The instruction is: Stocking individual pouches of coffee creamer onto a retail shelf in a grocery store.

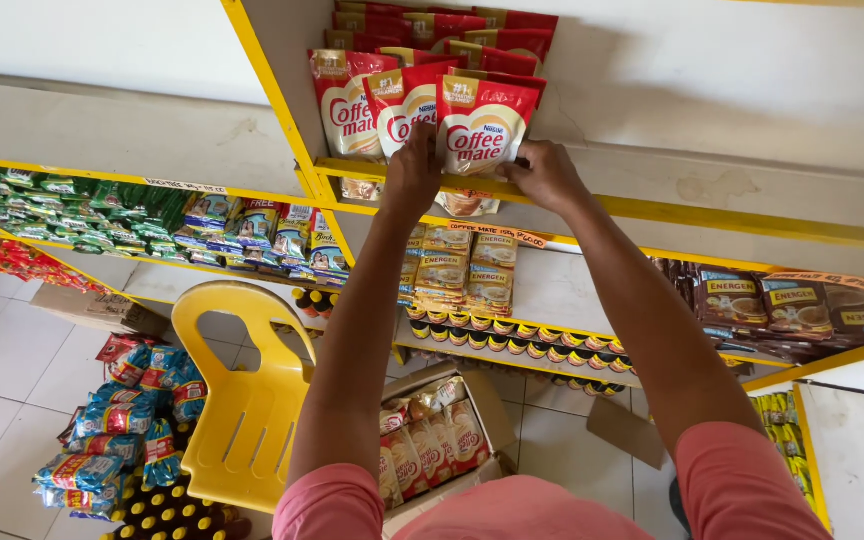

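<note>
Open box [442, 440]: on the floor at 6 o'clock, packed with pouches, just beside the yellow chair [242, 400] at 7 o'clock.
Left hand [414, 170]: closed on the front pouch's left edge.
Right hand [544, 175]: gripping the front pouch [482, 135] at its lower right corner.
Front pouch: upright at the yellow shelf lip [652, 208], 12 o'clock.
Room: bare white shelf at 2 o'clock.

One head cam only, worn high, looks down and fwd along both outstretched arms; close to left hand [414, 168] and right hand [544, 172], floor far below them.
</note>
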